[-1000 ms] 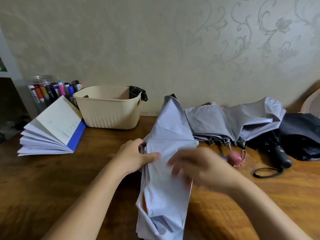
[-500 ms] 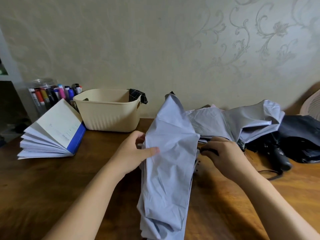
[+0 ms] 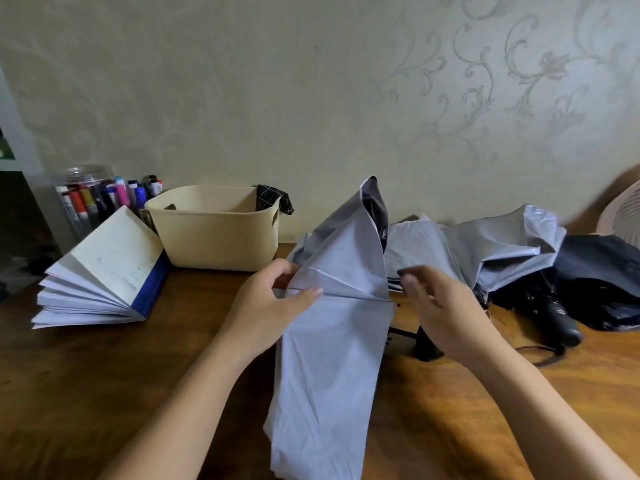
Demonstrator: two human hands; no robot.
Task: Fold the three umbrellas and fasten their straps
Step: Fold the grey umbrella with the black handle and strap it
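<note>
We are gathering the first umbrella: left hand pinches its cloth, right hand half-curled, empty; next, wrap pleats.

Matt cloth umbrella; glossy wooden table.

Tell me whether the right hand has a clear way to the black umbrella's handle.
Probably yes. The right hand is open beside the handle, which lies exposed on the table with nothing between them.
</note>
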